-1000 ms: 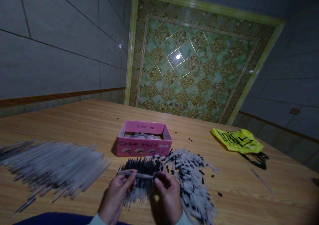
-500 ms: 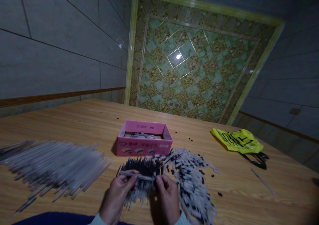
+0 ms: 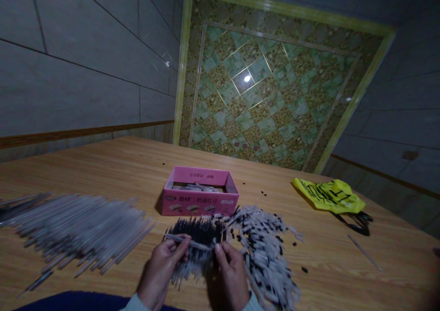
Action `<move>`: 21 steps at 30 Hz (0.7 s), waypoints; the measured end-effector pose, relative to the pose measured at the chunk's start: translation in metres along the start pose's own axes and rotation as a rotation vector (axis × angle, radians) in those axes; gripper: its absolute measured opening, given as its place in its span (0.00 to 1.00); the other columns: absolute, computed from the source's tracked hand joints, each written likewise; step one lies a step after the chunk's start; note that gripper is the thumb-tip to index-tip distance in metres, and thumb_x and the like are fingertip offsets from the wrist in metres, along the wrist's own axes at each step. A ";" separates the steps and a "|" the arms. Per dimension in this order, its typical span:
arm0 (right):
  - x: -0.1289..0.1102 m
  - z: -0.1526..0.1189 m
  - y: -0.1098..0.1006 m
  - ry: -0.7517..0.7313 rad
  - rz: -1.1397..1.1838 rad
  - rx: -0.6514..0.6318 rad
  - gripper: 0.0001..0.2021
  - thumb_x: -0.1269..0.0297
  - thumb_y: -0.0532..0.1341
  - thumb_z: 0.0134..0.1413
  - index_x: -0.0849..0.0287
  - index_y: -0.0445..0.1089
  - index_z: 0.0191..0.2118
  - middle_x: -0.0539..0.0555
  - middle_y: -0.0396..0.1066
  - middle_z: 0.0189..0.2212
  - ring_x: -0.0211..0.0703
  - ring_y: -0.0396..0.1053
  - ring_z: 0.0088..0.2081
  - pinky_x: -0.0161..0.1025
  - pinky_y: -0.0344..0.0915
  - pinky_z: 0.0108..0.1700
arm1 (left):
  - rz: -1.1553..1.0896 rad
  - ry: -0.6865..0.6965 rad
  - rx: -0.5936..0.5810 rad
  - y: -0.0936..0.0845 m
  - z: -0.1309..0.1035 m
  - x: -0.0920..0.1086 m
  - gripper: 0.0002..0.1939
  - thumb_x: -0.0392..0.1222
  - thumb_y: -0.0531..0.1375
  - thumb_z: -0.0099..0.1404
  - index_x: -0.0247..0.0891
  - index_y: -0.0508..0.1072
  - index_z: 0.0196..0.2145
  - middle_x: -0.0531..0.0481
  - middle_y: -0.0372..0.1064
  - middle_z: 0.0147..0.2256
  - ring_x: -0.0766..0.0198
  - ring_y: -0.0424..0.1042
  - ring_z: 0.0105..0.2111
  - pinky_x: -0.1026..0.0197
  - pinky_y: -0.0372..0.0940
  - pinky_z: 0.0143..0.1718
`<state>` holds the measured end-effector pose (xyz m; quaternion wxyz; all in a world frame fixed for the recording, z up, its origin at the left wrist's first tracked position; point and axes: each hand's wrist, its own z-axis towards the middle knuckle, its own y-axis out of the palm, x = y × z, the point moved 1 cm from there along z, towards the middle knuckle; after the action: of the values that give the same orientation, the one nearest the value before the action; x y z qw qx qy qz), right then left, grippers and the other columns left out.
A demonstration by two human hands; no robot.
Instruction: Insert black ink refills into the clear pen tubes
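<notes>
A thin, translucent pen-like stick [image 3: 196,245] lies slantwise between my two hands. My left hand [image 3: 164,261] pinches it near its left part, thumb against the forefinger. At the stick's right end, the closed thumb and forefinger of my right hand [image 3: 232,270] grip a small pale piece [image 3: 214,241]; whether it is joined to the stick is unclear. Below and behind the hands lies a bundle of thin dark-tipped sticks [image 3: 196,227]. Beside my right hand spreads a heap of small white and black pieces [image 3: 270,256], like caps.
A pile of long translucent sticks [image 3: 85,230] covers the table's left. Behind the hands stands an open pink box [image 3: 199,204] with pale pieces inside. A yellow bag [image 3: 330,195] with black handles and a single stick [image 3: 364,252] lie on the wooden table [image 3: 103,164] at right.
The stick's left end sits slightly higher, and its right end slightly lower. Both hands keep their pinch in nearly the same place. The whole view has shifted a little.
</notes>
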<state>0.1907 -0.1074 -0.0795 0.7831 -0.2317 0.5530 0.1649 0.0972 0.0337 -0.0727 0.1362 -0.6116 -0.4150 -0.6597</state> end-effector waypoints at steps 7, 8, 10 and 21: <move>-0.001 -0.001 0.000 -0.015 0.037 0.005 0.14 0.53 0.59 0.52 0.61 0.66 0.31 0.48 0.62 0.24 0.39 0.59 0.29 0.32 0.57 0.31 | 0.007 -0.003 0.004 -0.003 0.003 -0.002 0.19 0.48 0.69 0.44 0.31 0.75 0.30 0.54 0.68 0.19 0.69 0.64 0.20 0.67 0.58 0.22; -0.002 -0.001 0.000 -0.009 0.048 -0.005 0.15 0.53 0.58 0.53 0.61 0.65 0.28 0.48 0.60 0.23 0.38 0.58 0.27 0.32 0.56 0.29 | 0.011 -0.002 -0.003 -0.002 0.003 -0.001 0.19 0.48 0.69 0.44 0.31 0.75 0.30 0.54 0.68 0.18 0.70 0.63 0.20 0.68 0.58 0.21; -0.003 -0.001 0.001 0.020 0.064 -0.035 0.19 0.50 0.54 0.56 0.59 0.60 0.22 0.46 0.56 0.18 0.36 0.54 0.23 0.32 0.53 0.26 | 0.015 -0.003 -0.015 -0.001 0.002 -0.001 0.18 0.48 0.69 0.44 0.31 0.75 0.29 0.55 0.66 0.18 0.70 0.62 0.19 0.68 0.57 0.21; 0.001 0.000 0.002 -0.017 0.020 -0.025 0.19 0.52 0.54 0.56 0.59 0.59 0.20 0.45 0.54 0.18 0.35 0.53 0.23 0.31 0.52 0.25 | 0.048 -0.008 -0.021 0.000 0.000 0.001 0.17 0.50 0.68 0.45 0.32 0.74 0.27 0.56 0.65 0.17 0.71 0.61 0.18 0.68 0.55 0.20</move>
<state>0.1898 -0.1062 -0.0807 0.7832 -0.2348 0.5463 0.1815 0.0968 0.0336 -0.0716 0.1441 -0.6255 -0.3937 -0.6580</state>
